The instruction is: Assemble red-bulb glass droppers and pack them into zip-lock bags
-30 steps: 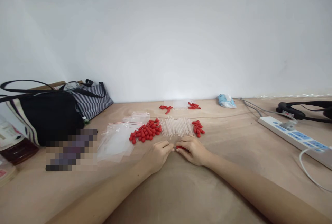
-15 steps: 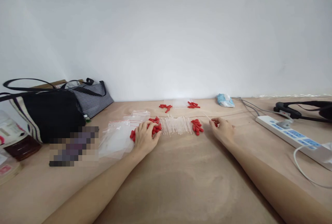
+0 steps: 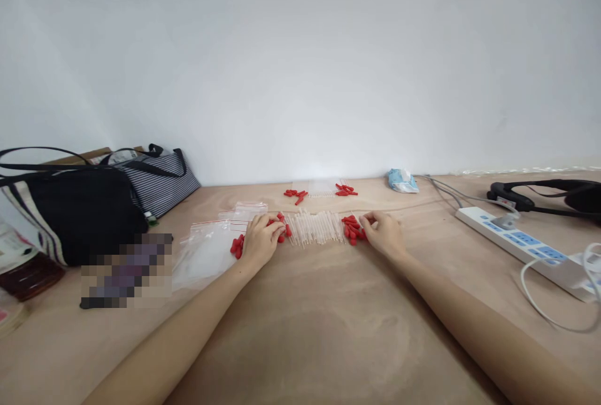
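While left hand (image 3: 260, 239) and right hand (image 3: 382, 233) touch red caps (image 3: 350, 230), tubes (image 3: 315, 228) lie between.

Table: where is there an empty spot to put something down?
Biggest bare patch: the table between the two forearms, this side of the tubes. Another lies between the right hand and the power strip. Crowded: the row of plastic bags, red caps and tubes around the left hand, and the left side by the black bag.

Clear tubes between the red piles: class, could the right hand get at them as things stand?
Probably yes: the right hand rests at the smaller red cap pile, directly beside the clear tubes.
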`<state>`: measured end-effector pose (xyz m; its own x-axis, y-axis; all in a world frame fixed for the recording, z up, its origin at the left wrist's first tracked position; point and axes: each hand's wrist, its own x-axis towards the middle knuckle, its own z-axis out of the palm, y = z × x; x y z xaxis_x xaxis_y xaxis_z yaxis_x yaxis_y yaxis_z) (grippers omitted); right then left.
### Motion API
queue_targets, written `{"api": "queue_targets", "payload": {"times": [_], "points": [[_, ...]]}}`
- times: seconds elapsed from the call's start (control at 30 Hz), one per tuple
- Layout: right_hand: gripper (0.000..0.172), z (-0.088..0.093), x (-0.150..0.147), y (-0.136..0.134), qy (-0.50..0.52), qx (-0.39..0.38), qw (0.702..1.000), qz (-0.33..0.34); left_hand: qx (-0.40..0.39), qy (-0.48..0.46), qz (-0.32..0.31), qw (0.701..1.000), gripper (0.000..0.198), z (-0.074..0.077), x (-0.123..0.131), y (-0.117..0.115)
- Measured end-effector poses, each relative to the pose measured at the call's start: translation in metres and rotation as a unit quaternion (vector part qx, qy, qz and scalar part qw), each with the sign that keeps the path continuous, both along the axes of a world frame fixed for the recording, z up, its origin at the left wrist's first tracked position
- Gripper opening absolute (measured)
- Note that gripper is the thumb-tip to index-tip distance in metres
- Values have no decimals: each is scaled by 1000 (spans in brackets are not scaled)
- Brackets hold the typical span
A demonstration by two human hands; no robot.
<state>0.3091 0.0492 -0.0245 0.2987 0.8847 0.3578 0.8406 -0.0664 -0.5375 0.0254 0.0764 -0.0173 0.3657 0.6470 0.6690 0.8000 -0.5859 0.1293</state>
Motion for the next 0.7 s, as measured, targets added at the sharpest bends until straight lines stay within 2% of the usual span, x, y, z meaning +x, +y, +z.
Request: {"api": "queue_targets", "payload": {"times": [0.07, 0.17, 0.3, 0.4, 0.53, 0.7], "points": [[25, 5, -12, 3, -26, -7, 999, 35, 21, -44, -58, 997, 18, 0, 1, -5], [25, 12, -31, 12, -72, -40, 996, 32, 12, -45, -145, 988, 16, 1, 4, -22], [27, 17, -48, 25, -115, -122, 986, 11, -76, 50, -224, 970, 17, 2, 7, -49], [27, 17, -51, 32, -122, -172, 977, 2, -154, 60, -269, 949, 19, 4, 6, -60], [25, 16, -51, 37, -117, -194, 974, -2, -205, 35, -256, 944, 16, 2, 4, -61], [24, 16, -51, 38, -111, -202, 973, -5, -207, -11, -177, 962, 18, 1, 5, -62]]}}
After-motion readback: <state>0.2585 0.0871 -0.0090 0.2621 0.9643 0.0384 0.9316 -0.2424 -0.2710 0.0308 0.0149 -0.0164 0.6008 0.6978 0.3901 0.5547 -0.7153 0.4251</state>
